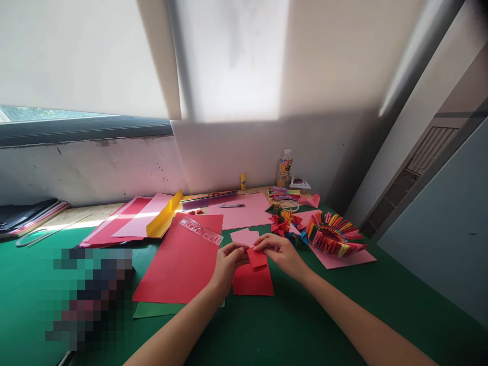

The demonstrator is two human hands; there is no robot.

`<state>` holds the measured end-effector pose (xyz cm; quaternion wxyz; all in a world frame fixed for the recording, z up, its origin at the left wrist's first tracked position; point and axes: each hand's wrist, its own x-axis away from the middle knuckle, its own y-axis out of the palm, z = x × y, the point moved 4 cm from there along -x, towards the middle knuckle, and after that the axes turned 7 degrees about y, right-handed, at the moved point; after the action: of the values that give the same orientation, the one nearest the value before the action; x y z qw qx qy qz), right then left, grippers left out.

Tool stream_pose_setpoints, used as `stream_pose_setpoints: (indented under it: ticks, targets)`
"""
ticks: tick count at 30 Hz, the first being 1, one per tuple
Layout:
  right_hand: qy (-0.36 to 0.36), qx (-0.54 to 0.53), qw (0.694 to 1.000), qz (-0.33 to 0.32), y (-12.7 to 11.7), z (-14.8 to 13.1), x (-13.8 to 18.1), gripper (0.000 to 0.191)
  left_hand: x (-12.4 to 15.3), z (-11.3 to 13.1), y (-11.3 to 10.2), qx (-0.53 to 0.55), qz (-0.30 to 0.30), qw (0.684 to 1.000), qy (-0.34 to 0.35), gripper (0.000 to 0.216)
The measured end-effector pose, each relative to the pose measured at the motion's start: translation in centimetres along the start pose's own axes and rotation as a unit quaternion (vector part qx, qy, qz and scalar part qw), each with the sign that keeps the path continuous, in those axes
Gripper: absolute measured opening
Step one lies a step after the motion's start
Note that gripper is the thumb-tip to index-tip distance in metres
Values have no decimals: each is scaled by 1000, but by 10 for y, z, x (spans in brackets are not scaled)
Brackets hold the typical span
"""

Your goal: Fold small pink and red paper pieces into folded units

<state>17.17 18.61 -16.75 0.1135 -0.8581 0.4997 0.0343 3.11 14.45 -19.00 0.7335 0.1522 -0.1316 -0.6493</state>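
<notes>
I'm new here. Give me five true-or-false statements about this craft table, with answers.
1. The left hand and right hand hold small red paper. True.
2. The clear ruler lies beneath the large red sheet. False: the clear ruler lies on the large red sheet.
3. The bottle stands upright. True.
4. The yellow tube lies flat. False: the yellow tube stands upright.
5. The multicoloured paper ring sits right of both hands. True.

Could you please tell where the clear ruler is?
In the head view, the clear ruler lies slanting on the far end of the large red sheet, beyond and left of the left hand.
</notes>
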Motion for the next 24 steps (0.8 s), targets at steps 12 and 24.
stream_pose_setpoints:
  ticks: [12, 24]
  targets:
    - [-22, 27, 999, -8, 2, -3, 3, 17, -1, 0, -3, -59, 14, 998, 24, 27]
    - [93, -85, 992, 2, 3, 9, -2, 23, 1, 7, 2, -81, -10, 995, 50, 19]
